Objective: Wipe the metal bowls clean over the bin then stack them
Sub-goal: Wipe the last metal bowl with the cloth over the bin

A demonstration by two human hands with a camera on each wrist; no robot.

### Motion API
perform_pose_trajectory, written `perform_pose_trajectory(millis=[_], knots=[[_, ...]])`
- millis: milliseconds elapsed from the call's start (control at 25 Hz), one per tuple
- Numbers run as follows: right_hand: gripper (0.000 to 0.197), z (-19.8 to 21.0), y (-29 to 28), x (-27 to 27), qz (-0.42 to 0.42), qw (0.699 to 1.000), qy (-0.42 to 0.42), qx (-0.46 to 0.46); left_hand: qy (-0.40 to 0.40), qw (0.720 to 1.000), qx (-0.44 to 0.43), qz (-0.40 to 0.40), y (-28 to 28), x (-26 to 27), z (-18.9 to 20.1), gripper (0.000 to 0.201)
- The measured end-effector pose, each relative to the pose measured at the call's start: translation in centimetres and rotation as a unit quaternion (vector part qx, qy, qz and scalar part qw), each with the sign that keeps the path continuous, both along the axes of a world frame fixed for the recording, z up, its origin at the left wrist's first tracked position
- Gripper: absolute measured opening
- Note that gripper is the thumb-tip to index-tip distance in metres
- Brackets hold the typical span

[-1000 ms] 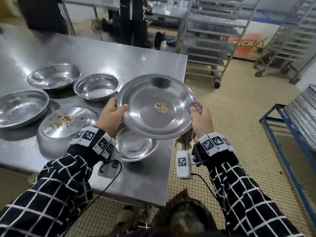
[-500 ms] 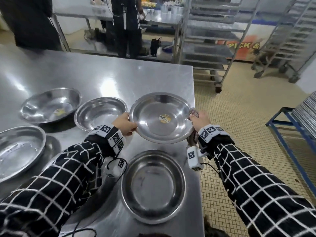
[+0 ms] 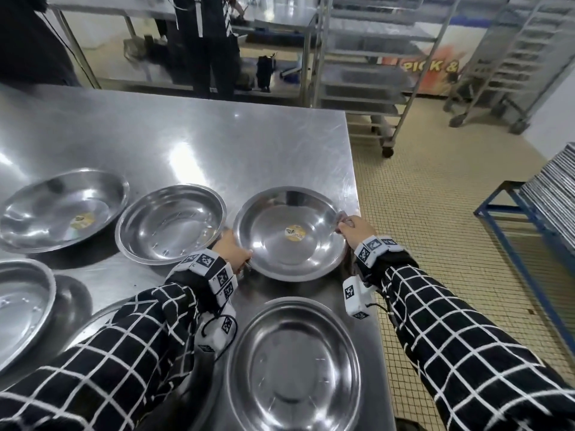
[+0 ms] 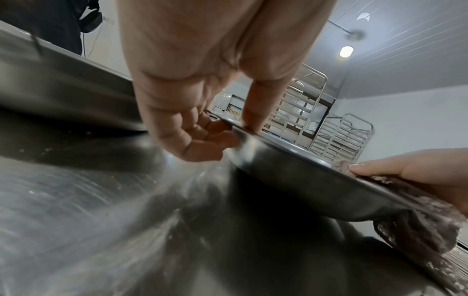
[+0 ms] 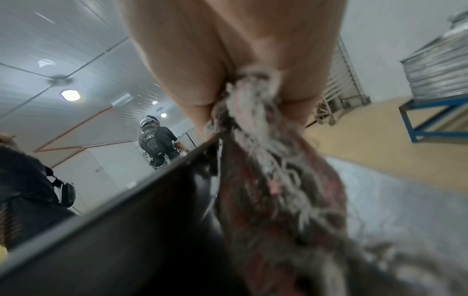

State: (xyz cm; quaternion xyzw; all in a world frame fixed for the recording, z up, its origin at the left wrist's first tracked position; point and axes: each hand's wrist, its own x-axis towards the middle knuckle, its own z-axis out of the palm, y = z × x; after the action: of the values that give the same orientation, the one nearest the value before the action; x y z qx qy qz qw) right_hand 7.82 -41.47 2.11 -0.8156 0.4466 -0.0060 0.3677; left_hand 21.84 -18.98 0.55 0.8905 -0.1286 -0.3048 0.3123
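From the head view, a bowl near the table's right edge is gripped at its rim by the left hand and right hand. From the left wrist, thumb above and fingers beneath are seen. From the right wrist, a rag is seen clenched against the rim.

Only readable bit is "PICK &" in yellow letters on an orange sign back behind the metal racks, cut off by a rack on its right. Two bowls have a round yellow sticker inside: one near the table's right edge, one by the left edge. The print on both is too small to read.
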Motion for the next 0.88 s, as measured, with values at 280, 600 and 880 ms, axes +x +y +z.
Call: perform_pose_trajectory(millis=[280, 600, 880], knots=[[0.032, 3.5, 2.2, -3.9, 0.002, 0.991, -0.104, -0.082, -0.037, 0.998, -0.015, -0.042, 2.5, -0.7, 2.1, 0.029], [0.026, 8.8, 10.7, -4.9, 0.122, 0.965, -0.228, 0.033, -0.116, 0.984, -0.086, 0.109, 14.0, -6.4, 5.8, 0.061], [0.027, 8.2, 22.6, -1.6, 0.236, 0.944, -0.177, 0.147, -0.138, 0.958, -0.015, 0.252, 26.8, -11.9, 3.2, 0.054]])
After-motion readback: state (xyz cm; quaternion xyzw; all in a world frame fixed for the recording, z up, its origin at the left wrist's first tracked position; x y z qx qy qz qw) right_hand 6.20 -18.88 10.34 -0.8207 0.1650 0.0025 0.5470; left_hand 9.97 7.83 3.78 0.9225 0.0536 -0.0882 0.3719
